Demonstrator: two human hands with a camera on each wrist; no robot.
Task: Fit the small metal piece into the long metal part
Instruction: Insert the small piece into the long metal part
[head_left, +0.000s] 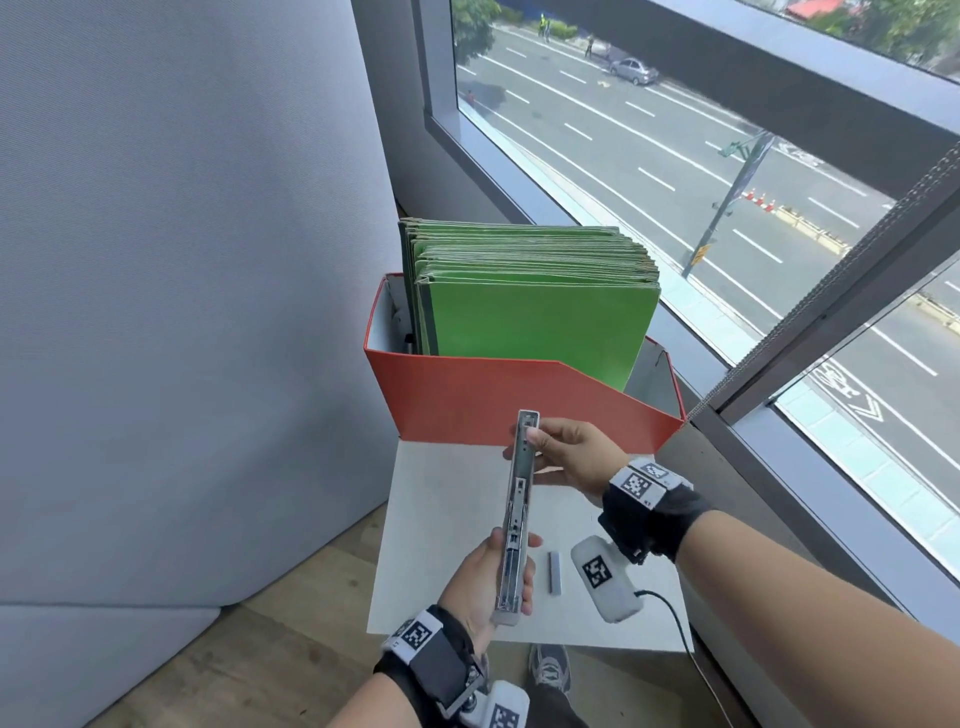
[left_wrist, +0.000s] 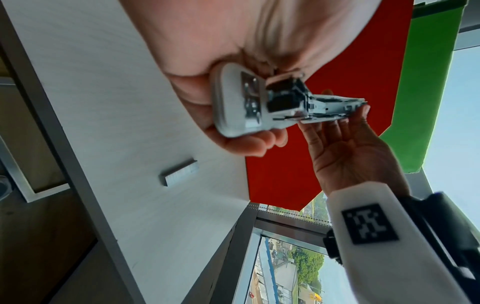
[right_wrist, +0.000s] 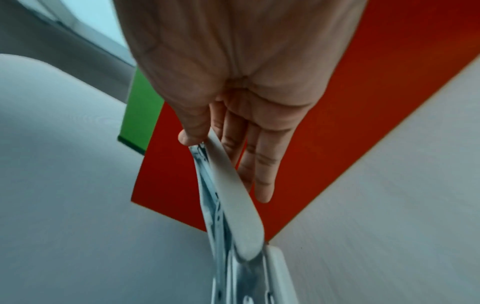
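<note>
Green folders (head_left: 535, 306) stand in red box (head_left: 467, 400).

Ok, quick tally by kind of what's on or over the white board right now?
Long metal part, held by left hand and right hand: 1
Small metal piece: 1
Red box: 1
White tagged device: 1
Total: 4

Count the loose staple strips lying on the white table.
1. A single small grey metal staple strip lies flat on the white table, just right of the left hand that holds the long metal stapler part. Others may be hidden behind the orange box.
</note>
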